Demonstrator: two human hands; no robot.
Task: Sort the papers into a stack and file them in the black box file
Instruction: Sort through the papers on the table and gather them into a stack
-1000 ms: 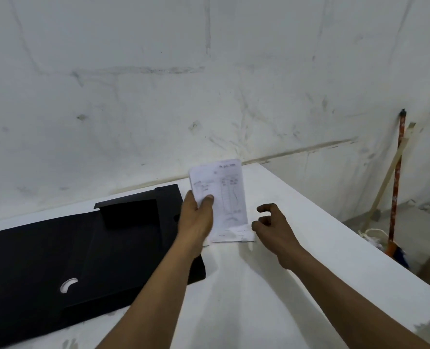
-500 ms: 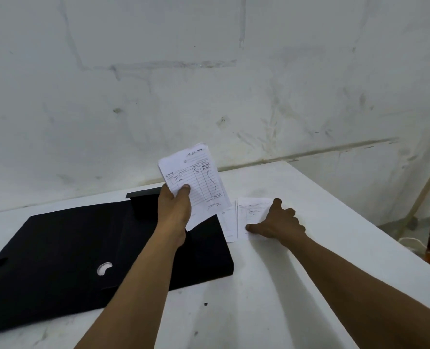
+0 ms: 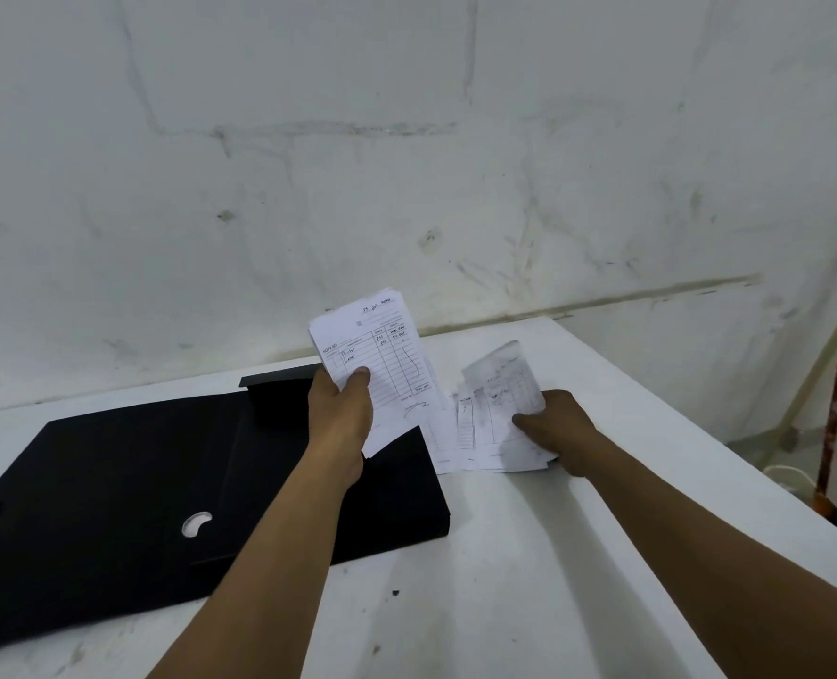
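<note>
1. Lower centre of the frame: I see bare white table (image 3: 480, 605) between the two forearms, open for a hand to pass.
2. Left half: the black box file (image 3: 137, 507) lies flat, blocking low passage there.
3. Centre right: loose papers (image 3: 460, 433) cover the table just beside the file.
4. Upper frame: the wall (image 3: 406, 164) closes off the table's far edge.

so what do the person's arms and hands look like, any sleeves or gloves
Both are bare: the left hand and right hand wear no gloves, and no rings or watch show. Both forearms are uncovered all the way to the bottom edge of the picture, so no sleeve is in view. No markings are visible.
</note>
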